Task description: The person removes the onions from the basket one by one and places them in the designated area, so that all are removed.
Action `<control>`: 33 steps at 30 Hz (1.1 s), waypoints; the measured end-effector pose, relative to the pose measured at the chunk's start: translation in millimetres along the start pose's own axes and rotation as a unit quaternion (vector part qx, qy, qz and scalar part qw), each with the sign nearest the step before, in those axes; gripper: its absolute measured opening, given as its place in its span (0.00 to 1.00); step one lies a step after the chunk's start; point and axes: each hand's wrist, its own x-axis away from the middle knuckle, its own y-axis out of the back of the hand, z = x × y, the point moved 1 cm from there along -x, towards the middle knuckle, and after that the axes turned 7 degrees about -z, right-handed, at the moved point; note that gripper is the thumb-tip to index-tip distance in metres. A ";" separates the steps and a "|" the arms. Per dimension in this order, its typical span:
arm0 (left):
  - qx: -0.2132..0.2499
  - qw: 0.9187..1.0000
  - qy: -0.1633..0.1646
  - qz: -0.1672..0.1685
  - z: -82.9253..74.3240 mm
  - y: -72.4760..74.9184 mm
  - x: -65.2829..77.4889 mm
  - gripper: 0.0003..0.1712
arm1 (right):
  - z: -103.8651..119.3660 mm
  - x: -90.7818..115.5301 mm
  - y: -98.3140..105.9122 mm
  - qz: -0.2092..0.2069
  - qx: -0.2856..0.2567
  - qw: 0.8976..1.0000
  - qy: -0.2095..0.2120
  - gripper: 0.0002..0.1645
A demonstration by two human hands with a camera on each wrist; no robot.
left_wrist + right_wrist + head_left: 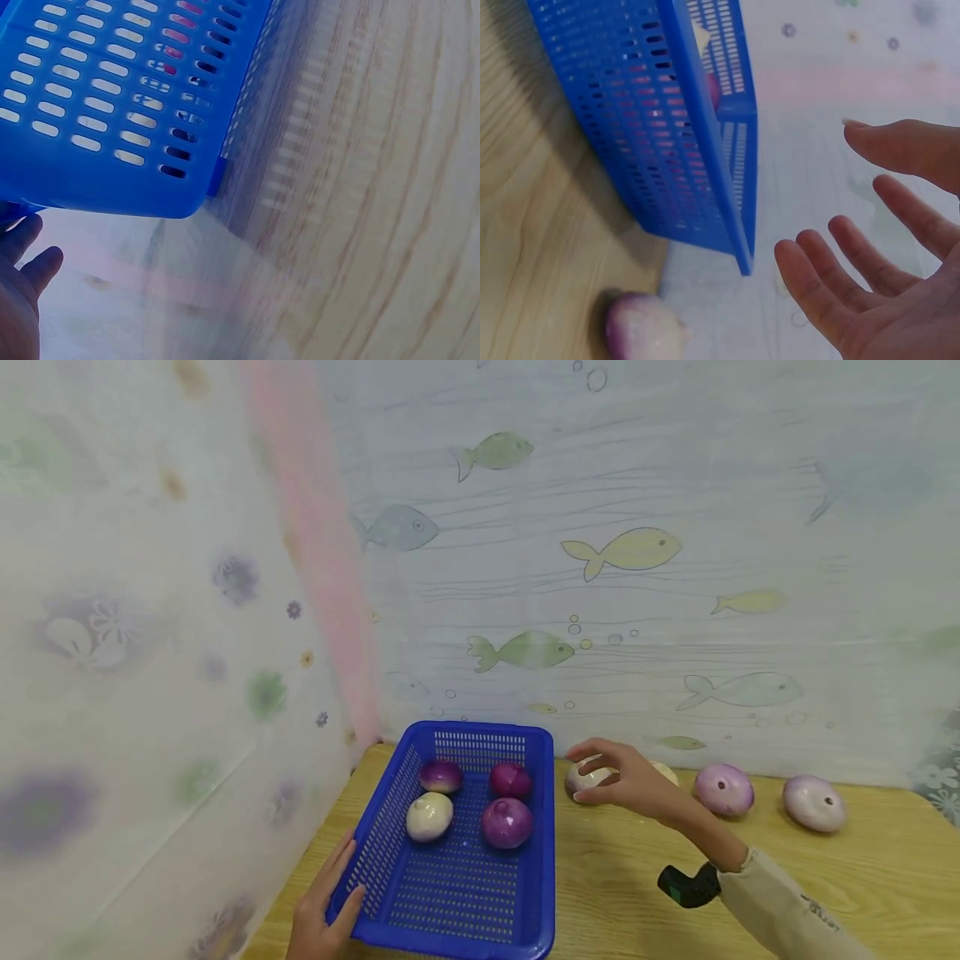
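A blue plastic basket (551, 860) with slotted walls stands on the wooden table. Inside are a white onion (430, 817), a purple onion (507, 823), a dark purple onion (510, 781) and a purple-and-white onion (441, 777). My left hand (322, 897) rests at the basket's left rim, fingers fairly straight and thumb over the edge. To the right of the basket, my right hand (630, 781) hovers with fingers spread, holding nothing. Beneath it sits a white-and-purple onion (645, 328), partly hidden by the fingers in the head view; the right wrist view shows it apart from the hand.
Along the table's back edge lie a pale yellowish onion (663, 772), partly behind my right hand, and two light purple onions (723, 789) farther right. A wall sheet printed with fish (536, 650) rises behind the table. A black device (686, 887) is on my right wrist.
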 end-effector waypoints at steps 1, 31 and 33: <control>0.000 1.000 0.000 0.000 0.5 0.0 0.2 0.31 | 0.5 -2.3 -2.4 0.004 -0.002 1.000 0.002 0.27; 0.019 1.000 -0.023 -0.007 3.4 0.0 0.2 0.33 | 8.0 -57.3 -63.2 0.098 0.002 0.994 -0.043 0.25; 0.023 0.999 -0.025 -0.008 3.7 -0.1 0.2 0.33 | 7.0 -62.4 -67.7 0.106 0.011 0.993 -0.058 0.26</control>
